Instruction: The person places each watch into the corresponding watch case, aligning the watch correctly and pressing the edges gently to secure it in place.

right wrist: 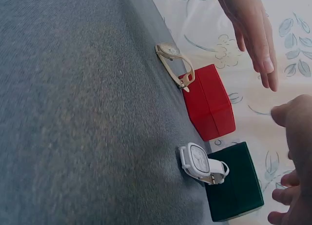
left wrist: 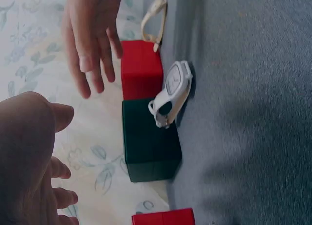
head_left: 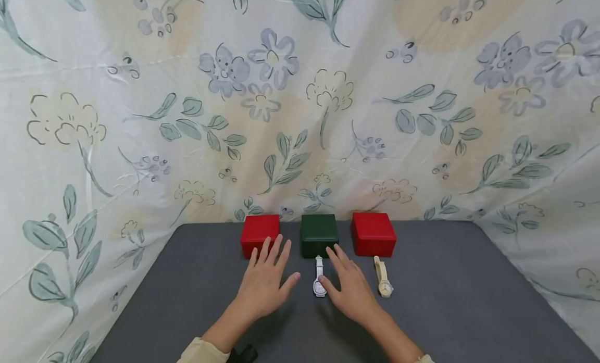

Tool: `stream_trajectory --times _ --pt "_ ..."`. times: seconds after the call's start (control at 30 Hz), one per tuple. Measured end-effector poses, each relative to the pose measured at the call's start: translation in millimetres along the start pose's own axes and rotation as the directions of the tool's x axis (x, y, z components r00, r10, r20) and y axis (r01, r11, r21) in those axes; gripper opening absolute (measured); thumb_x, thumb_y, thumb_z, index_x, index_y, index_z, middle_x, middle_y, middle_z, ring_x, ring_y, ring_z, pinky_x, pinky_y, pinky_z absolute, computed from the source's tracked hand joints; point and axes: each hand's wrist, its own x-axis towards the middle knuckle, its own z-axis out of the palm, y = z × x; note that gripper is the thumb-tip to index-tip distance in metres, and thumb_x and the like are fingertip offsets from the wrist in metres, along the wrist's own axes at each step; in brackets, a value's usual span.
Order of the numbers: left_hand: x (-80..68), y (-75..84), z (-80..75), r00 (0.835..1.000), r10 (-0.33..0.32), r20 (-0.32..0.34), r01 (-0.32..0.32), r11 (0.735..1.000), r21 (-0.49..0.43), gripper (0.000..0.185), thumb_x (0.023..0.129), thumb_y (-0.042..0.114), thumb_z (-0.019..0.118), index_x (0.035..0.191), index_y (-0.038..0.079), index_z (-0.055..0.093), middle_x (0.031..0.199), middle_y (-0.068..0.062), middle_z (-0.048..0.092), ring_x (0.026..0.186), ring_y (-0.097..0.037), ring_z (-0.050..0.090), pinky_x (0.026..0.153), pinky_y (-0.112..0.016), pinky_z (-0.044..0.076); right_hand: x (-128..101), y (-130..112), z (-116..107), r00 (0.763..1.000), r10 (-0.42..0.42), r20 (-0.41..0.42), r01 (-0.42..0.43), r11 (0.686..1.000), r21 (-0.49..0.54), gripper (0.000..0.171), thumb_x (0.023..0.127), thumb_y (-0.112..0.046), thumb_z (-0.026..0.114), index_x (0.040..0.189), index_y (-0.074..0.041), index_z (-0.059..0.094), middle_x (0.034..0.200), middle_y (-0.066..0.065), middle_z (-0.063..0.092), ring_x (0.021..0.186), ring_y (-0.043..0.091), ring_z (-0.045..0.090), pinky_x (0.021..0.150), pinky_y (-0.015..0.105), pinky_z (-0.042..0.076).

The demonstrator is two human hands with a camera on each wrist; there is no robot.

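Observation:
My left hand [head_left: 263, 286] hovers above the table with fingers spread, overlapping the left red box [head_left: 259, 228] in the head view. Likewise, my right hand [head_left: 350, 289] is held palm down, its thumb beside a white watch [head_left: 320, 279]. That watch lies before the green box [head_left: 320, 233]. To the right, a cream watch [head_left: 384, 279] lies before the right red box [head_left: 373, 232]. The right wrist view shows another cream watch [right wrist: 169, 51] before the left red box; my left hand hides it in the head view. Neither hand holds anything.
The three boxes stand in a row along the back of the grey table [head_left: 450, 300]. Behind them hangs a floral cloth [head_left: 328, 118], which also runs down both sides. A small black object [head_left: 245, 353] shows beside the left wrist.

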Motion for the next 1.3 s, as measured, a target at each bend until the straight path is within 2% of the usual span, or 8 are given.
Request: stream_trajectory --times 0.13,0.37,0.57,0.77,0.93,1.1,1.3 --pt "-1.1 -6.7 -2.9 1.000 -0.027 -0.009 0.027 1.000 -0.009 0.079 0.091 0.056 0.052 0.155 0.021 0.022 0.163 -0.007 0.019 0.150 -0.034 0.016 0.118 -0.059 0.019 5.4 -3.8 5.0 0.999 -0.014 -0.039 0.018 0.994 0.105 0.073 0.090 -0.034 0.067 0.152 -0.019 0.032 0.158 0.011 0.031 0.138 0.036 0.042 0.104 0.064 0.038" --pt "-3.1 -12.9 -2.8 0.999 -0.044 -0.032 0.043 0.999 -0.029 0.078 0.091 0.054 0.054 0.154 0.019 0.025 0.162 -0.009 0.021 0.148 -0.036 0.019 0.117 -0.060 0.021 9.1 -10.5 13.4 0.997 -0.021 -0.077 0.038 0.971 0.236 0.068 0.091 -0.025 0.066 0.151 -0.016 0.033 0.157 0.010 0.033 0.139 0.032 0.042 0.105 0.058 0.041" --pt "-2.2 -15.8 -2.4 0.995 -0.074 -0.072 0.071 0.997 -0.041 0.078 0.089 0.050 0.059 0.153 0.016 0.029 0.161 -0.010 0.024 0.148 -0.036 0.022 0.117 -0.060 0.022 14.1 -15.1 18.0 0.997 -0.029 -0.074 0.050 0.952 0.302 0.065 0.093 -0.026 0.063 0.150 -0.016 0.034 0.156 0.008 0.035 0.140 0.029 0.040 0.107 0.055 0.039" --pt "0.6 -20.8 -3.5 0.990 -0.086 -0.109 0.080 0.995 -0.059 0.077 0.089 0.046 0.062 0.152 0.013 0.031 0.159 -0.012 0.027 0.146 -0.038 0.024 0.116 -0.060 0.023 21.3 -19.9 25.3 0.997 -0.036 -0.071 0.057 0.944 0.325 0.061 0.095 -0.025 0.061 0.150 -0.019 0.035 0.151 0.010 0.044 0.128 0.029 0.054 0.101 0.050 0.048" --pt "1.8 -26.5 -2.5 0.988 -0.095 -0.118 0.087 0.993 -0.075 0.076 0.090 0.045 0.061 0.152 0.012 0.031 0.159 -0.013 0.026 0.146 -0.038 0.024 0.116 -0.060 0.023 27.6 -22.4 33.4 0.996 -0.054 -0.072 0.077 0.925 0.371 0.059 0.095 -0.024 0.061 0.149 -0.017 0.036 0.147 0.013 0.048 0.126 0.030 0.056 0.099 0.048 0.049" --pt "3.6 -31.7 -1.4 0.987 -0.108 -0.115 0.101 0.993 -0.066 0.076 0.091 0.045 0.060 0.152 0.011 0.030 0.159 -0.014 0.027 0.146 -0.039 0.024 0.116 -0.059 0.023 32.8 -26.2 41.6 0.998 -0.054 -0.023 0.059 0.897 0.438 0.058 0.097 -0.026 0.058 0.149 -0.015 0.035 0.146 0.017 0.047 0.128 0.036 0.054 0.100 0.051 0.047" --pt "7.9 -37.0 -2.7 0.989 -0.103 -0.111 0.098 0.994 -0.054 0.075 0.091 0.044 0.060 0.151 0.009 0.032 0.158 -0.015 0.028 0.145 -0.039 0.026 0.115 -0.060 0.024 41.1 -33.6 50.2 0.999 -0.042 -0.003 0.038 0.882 0.470 0.055 0.098 -0.025 0.056 0.148 -0.014 0.037 0.144 0.018 0.049 0.125 0.038 0.055 0.098 0.054 0.048"
